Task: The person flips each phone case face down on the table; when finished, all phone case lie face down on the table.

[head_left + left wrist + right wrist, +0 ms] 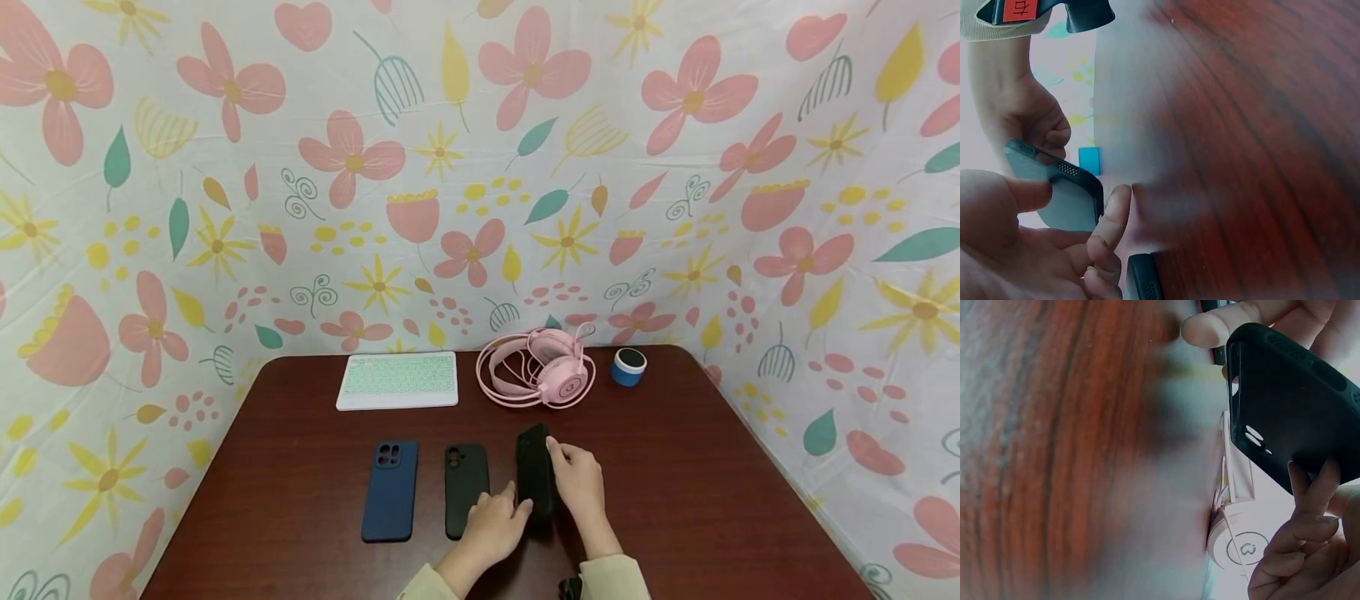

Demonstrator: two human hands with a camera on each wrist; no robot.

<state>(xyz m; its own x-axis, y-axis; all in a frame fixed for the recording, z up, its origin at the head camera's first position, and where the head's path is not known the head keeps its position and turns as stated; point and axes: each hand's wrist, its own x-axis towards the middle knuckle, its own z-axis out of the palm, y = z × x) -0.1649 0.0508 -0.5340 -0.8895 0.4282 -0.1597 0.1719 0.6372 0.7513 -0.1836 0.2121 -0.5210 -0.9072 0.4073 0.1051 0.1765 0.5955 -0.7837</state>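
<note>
A black phone case is held tilted up over the table, its hollow inside and camera cutouts showing in the right wrist view. My right hand grips its right long side, with fingertips against the inner face. At the lower left edge is my left hand, pinching the case between thumb and fingers; one finger points out past the edge. Just left of it lies a second black phone case, partly overlapped by the left hand. Farther left, a blue phone case lies back up.
Along the back of the brown table sit a white keyboard with green keys, pink headphones with a coiled cable, and a small blue-and-white cylinder. A flower-patterned cloth hangs behind and at both sides.
</note>
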